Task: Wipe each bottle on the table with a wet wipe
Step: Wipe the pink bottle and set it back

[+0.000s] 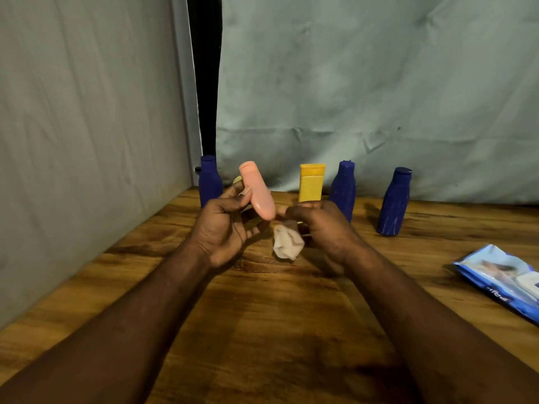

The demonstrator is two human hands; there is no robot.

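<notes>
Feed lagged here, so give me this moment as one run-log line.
left hand: holds pink bottle | right hand: pinches wet wipe | standing: three blue bottles, yellow bottle

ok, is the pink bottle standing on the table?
No, the left hand holds the pink bottle tilted above the table.

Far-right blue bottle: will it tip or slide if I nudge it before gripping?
The far-right blue bottle stands tall on a narrow base, so a nudge near the cap would probably tip it. Its body looks round, so once down it may roll. Pale streaks on it could be moisture; it might feel slick.
</notes>
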